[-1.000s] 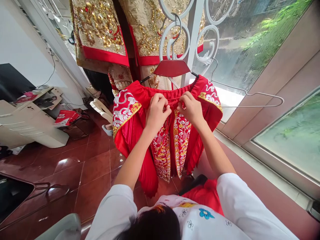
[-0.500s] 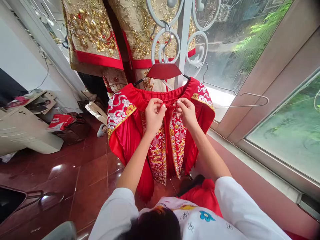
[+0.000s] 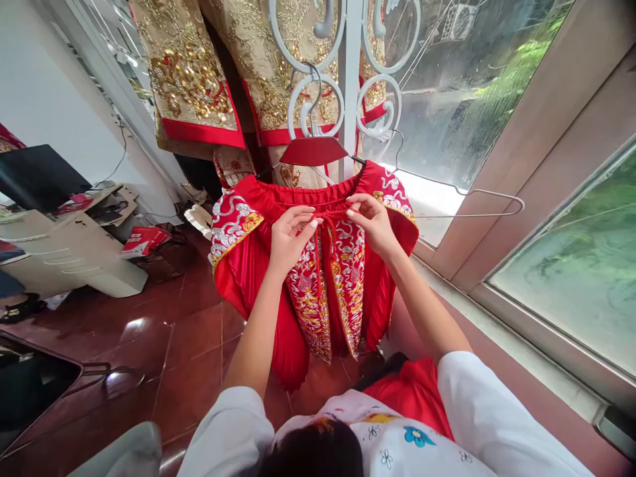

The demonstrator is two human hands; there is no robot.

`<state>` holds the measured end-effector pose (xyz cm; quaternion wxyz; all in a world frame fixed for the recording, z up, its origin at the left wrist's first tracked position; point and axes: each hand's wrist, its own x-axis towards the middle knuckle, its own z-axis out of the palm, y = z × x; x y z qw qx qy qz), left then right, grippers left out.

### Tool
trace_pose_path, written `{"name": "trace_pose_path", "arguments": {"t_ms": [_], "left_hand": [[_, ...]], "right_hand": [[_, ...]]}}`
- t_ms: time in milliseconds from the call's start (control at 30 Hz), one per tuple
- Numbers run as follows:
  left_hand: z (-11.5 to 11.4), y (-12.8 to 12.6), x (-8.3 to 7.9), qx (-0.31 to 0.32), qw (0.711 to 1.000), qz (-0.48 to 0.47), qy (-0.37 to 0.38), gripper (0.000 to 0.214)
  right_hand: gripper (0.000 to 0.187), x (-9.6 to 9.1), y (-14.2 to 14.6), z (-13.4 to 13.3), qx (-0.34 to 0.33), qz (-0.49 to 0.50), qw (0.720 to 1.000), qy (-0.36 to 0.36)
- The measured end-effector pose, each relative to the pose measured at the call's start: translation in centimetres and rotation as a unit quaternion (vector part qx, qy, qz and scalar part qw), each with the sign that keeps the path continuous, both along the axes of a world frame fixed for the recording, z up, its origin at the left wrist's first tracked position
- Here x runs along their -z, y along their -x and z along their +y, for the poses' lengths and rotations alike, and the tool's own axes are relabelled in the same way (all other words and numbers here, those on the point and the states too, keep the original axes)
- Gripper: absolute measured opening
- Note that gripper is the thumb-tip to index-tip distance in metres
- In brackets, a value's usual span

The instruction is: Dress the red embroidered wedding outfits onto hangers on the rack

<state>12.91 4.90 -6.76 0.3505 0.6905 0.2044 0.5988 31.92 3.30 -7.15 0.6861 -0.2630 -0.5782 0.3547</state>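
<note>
A red skirt (image 3: 313,301) with silver and gold embroidery and pleated sides hangs by its gathered waistband from a red hanger (image 3: 314,151). A thin red cord (image 3: 330,216) crosses the front of the waistband, looped or knotted in the middle, with a strand hanging down. My left hand (image 3: 291,242) pinches the cord left of that knot, thumb against fingertips. On the other side, my right hand (image 3: 371,222) pinches it between thumb and forefinger. The exact shape of the knot is too small to make out.
Behind the skirt, beige and gold sequinned garments (image 3: 199,86) hang by a white scrolled metal rack (image 3: 352,86). A bare wire hanger (image 3: 477,199) juts out before the window at right. Left are a white desk (image 3: 74,262) and a red package (image 3: 145,240) near the floor.
My hands have drawn farther apart, the left one moving left and down. The cord between them is pulled straighter, with a knot or loop now showing. The view has turned slightly.
</note>
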Motion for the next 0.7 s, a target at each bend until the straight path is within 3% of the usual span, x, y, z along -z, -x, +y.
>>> {"name": "trace_pose_path", "arguments": {"t_ms": [100,200,300,400,467,567,700], "left_hand": [[0.1,-0.5,0.5,-0.032,0.999,-0.041,-0.014,0.022],[0.3,0.0,0.5,-0.075,0.996,-0.043,-0.022,0.015],[0.1,0.9,-0.1,-0.145,0.987,0.033,-0.064,0.012],[-0.5,1.7,-1.0,-0.226,0.952,0.143,-0.148,0.013],[-0.9,1.8,-1.3,-0.238,0.939,0.178,-0.172,0.013],[-1.0,1.8,-1.2,-0.216,0.954,0.154,-0.141,0.009],[-0.3,1.7,-0.7,-0.200,0.963,0.139,-0.113,0.006]], "right_hand": [[0.037,0.2,0.3,0.4,-0.028,0.056,0.997,0.039],[0.037,0.0,-0.1,0.5,-0.042,0.051,0.996,0.064],[0.028,-0.3,-0.9,0.4,-0.021,-0.017,0.999,0.030],[0.019,-0.8,-1.8,0.1,0.014,-0.135,0.991,0.018],[0.015,-1.2,-2.5,-0.3,0.068,-0.243,0.968,0.012],[0.012,-1.9,-3.4,-1.0,0.151,-0.391,0.908,0.001],[0.007,-2.8,-3.3,-1.9,0.263,-0.489,0.832,-0.004]]}}
